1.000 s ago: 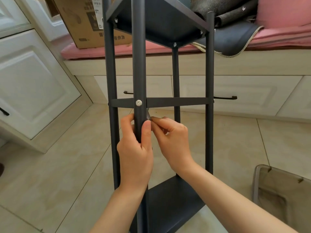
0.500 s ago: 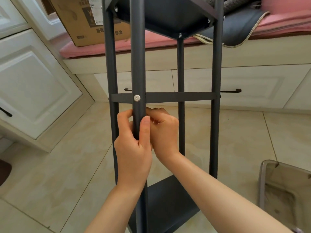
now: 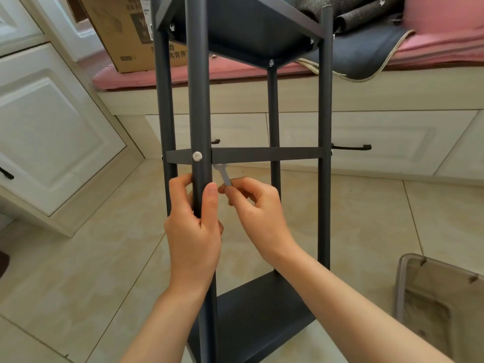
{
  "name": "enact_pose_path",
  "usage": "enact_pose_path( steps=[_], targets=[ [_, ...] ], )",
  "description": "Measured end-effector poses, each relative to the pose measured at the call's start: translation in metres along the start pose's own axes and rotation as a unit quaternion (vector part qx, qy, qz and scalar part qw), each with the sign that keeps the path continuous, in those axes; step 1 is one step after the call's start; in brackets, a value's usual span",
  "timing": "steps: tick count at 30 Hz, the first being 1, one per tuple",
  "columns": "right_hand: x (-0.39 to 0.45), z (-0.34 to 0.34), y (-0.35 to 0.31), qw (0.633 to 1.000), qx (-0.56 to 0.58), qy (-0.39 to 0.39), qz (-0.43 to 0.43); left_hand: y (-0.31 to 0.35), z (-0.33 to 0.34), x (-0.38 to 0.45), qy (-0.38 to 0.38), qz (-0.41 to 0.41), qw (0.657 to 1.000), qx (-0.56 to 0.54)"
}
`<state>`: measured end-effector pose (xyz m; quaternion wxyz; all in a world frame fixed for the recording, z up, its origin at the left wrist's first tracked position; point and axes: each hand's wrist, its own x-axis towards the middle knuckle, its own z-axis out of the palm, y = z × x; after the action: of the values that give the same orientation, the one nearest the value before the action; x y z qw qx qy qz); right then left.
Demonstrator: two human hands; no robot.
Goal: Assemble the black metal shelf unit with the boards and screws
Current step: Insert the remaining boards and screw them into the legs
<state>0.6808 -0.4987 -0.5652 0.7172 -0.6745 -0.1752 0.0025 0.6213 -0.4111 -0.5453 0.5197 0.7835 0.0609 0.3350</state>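
Note:
The black metal shelf unit [image 3: 324,179] stands upright on the tiled floor, with a dark board [image 3: 235,30] fixed at the top and another [image 3: 262,310] at the bottom. My left hand [image 3: 193,231] grips the nearest post [image 3: 200,100] just below a silver screw [image 3: 197,156] that joins it to the middle frame bar [image 3: 267,154]. My right hand [image 3: 256,208] pinches a small flat silver wrench [image 3: 224,174]. Its head reaches up behind the post, under the bar.
A cardboard box [image 3: 125,35] rests on a pink cushion [image 3: 235,72] on the bench behind, beside a dark mat [image 3: 361,48]. White cabinet doors [image 3: 52,132] stand to the left. A grey bin [image 3: 440,305] stands at the lower right.
My right hand has swung out to the right from behind the post, bringing the wrench into view. My left hand keeps its grip on the post.

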Motion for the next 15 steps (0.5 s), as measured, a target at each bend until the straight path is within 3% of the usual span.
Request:
enact_pose_path(
  steps=[5,15],
  targets=[
    [-0.002,-0.009,-0.007,0.999,0.01,-0.034,0.008,0.001,-0.001,0.001,0.002,-0.003,1.0,-0.002],
    [0.001,-0.011,-0.012,0.998,-0.053,-0.025,-0.021,0.001,-0.001,0.0,-0.007,0.001,1.0,-0.009]
  ],
)
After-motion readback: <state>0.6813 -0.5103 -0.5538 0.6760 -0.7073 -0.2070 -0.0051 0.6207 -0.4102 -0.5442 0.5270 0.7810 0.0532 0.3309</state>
